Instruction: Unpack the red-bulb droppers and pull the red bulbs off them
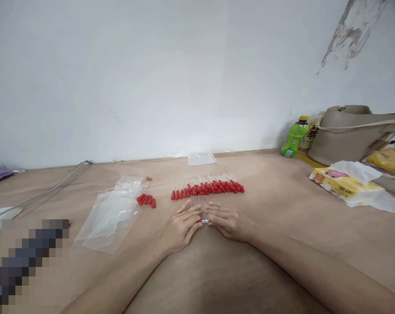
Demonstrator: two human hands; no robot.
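Observation:
A row of clear glass dropper tubes [198,201] lies flat on the table between my two hands. My left hand [184,226] is closed against the tubes' left side, with its thumb near their close end. A bit of red shows by that thumb, mostly hidden. From the other side my right hand [228,220] presses its fingers onto the tubes. Just beyond my fingertips lies a long pile of droppers with red rubber bulbs [209,187], their thin glass tips pointing to the wall. Several loose red bulbs [147,200] sit to the left.
Clear zip bags [109,218] lie left of my left hand, and another bag [201,159] lies by the wall. A grey cable [58,187] crosses the far left. At right are a tissue pack [348,185], a green bottle [294,137] and a beige handbag [341,137].

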